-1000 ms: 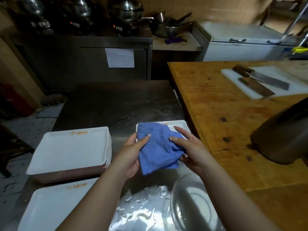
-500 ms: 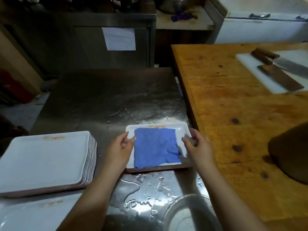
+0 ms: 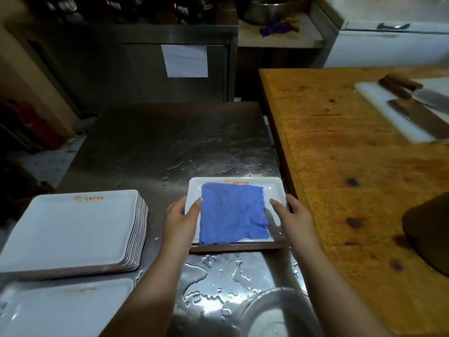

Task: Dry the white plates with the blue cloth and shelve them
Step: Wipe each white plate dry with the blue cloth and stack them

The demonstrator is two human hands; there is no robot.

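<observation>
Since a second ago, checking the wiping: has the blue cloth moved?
Yes. The blue cloth was bunched in both hands above the plate; now it lies spread flat on the white plate, beside the wooden table.

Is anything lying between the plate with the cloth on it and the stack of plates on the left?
Nothing visible. The left hand and right hand grip the sides of the plate, blue cloth flat on it. Only bare wet steel counter separates it from the stack.
</observation>
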